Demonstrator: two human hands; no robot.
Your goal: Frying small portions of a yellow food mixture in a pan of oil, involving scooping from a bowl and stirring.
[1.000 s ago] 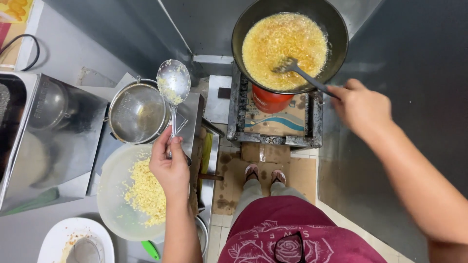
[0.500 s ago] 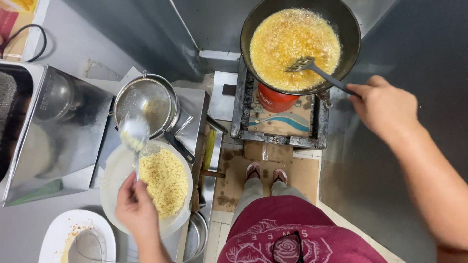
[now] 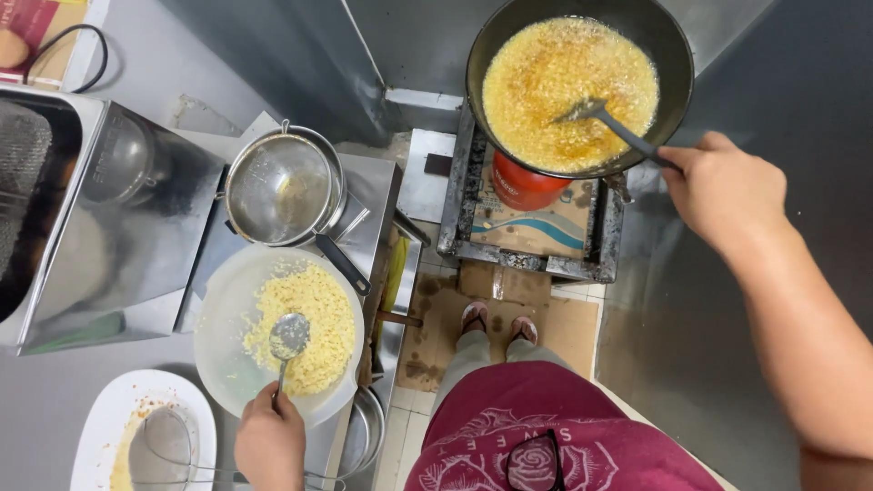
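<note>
Big steel surface on the left carries most items; a boxy steel appliance sits at its back, out of the way of the working spots. Black wok sits on a burner frame w/ a red gas canister under it, so the yellow bubbling mix inside gets heat from directly below. Wide white bowl sits near the surface edge, close to the body, holding a heap of pale yellow shreds, easy reach for scooping. Behind it a steel strainer pot, its dark handle angled over the bowl rim. White plate at bottom left has a wire skimmer lying on it & some crumbs. Right hand: grip fully closed round the end of a long dark spatula, blade dipped in the wok mix, arm held out to keep clear of the heat. Left hand: grip closed tight on the handle of a steel ladle, its cup resting on the shreds in the bowl.
</note>
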